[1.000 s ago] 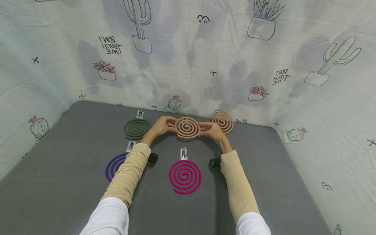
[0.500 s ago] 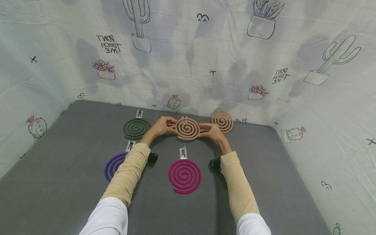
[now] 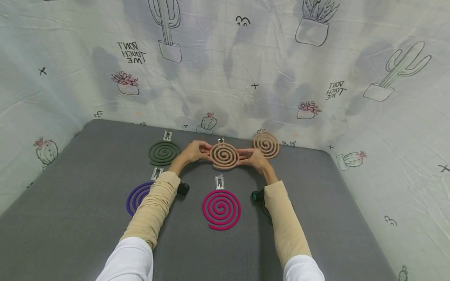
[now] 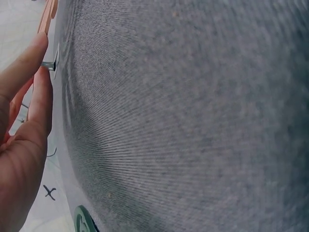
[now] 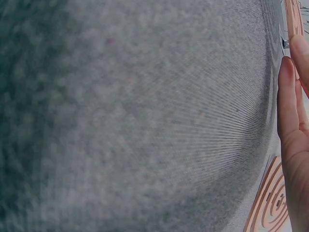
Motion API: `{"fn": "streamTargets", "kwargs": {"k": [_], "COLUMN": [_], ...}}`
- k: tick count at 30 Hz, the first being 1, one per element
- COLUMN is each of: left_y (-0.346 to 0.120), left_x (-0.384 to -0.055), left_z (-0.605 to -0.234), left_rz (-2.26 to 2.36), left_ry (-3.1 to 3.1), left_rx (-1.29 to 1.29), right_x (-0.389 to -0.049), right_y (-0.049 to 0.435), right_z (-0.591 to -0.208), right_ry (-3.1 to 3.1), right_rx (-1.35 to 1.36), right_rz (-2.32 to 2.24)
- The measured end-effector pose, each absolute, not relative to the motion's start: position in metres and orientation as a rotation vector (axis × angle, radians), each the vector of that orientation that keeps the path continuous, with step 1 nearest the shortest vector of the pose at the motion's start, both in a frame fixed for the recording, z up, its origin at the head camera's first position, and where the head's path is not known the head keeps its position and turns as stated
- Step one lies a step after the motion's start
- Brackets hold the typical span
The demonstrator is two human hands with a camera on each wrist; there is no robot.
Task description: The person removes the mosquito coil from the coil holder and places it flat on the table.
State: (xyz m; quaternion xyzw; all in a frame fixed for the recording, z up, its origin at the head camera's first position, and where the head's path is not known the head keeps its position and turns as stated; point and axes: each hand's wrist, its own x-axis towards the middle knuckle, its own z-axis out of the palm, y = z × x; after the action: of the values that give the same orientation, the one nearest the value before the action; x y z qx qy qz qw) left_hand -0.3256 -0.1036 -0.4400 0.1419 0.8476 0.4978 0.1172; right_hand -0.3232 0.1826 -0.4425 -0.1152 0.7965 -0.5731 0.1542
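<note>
A tan mosquito coil (image 3: pixel 224 155) is held level just above the cloth-covered table, near its back edge. My left hand (image 3: pixel 194 151) pinches its left rim between thumb and fingers. Its right rim is pinched by my right hand (image 3: pixel 256 158). Right behind the coil a small metal coil stand (image 3: pixel 220 140) shows at its far edge; how they meet is hidden. In the left wrist view the coil (image 4: pixel 46 17) is edge-on beside a metal tab (image 4: pixel 49 65). The right wrist view shows the coil (image 5: pixel 295 19) at the fingertips.
Another tan coil (image 3: pixel 266 145) lies behind my right hand. A dark green coil (image 3: pixel 163 153) and stand (image 3: pixel 167 136) are at left, a purple coil (image 3: pixel 135 197) under my left forearm with a stand (image 3: pixel 156 173). Centre front: magenta coil (image 3: pixel 221 210), stand (image 3: pixel 219 182).
The tan coil has come slightly toward me with both hands, and the stand that showed through its rings now appears past its far rim.
</note>
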Motion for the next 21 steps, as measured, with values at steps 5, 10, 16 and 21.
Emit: {"fn": "streamTargets", "kwargs": {"k": [5, 10, 16, 21], "left_y": [-0.104, -0.1047, -0.107, -0.108], "left_x": [-0.3233, -0.3228, -0.3234, -0.3254], "left_z": [-0.4396, -0.4416, -0.4429, -0.4426], "left_rz": [1.457, 1.425, 1.374, 1.358], "left_ry": [2.447, 2.45, 2.467, 2.478], "left_rx": [0.418, 0.431, 0.425, 0.453], "right_x": [-0.3226, -0.3232, -0.3256, -0.3252], "right_y": [0.1823, 0.1811, 0.1799, 0.179], "right_z": [-0.4415, -0.4411, -0.4433, -0.4432], "right_ry": [2.32, 2.357, 2.372, 2.379], "right_rx": [-0.353, -0.369, -0.408, -0.41], "right_rz": [-1.588, -1.528, -1.501, -1.498]}}
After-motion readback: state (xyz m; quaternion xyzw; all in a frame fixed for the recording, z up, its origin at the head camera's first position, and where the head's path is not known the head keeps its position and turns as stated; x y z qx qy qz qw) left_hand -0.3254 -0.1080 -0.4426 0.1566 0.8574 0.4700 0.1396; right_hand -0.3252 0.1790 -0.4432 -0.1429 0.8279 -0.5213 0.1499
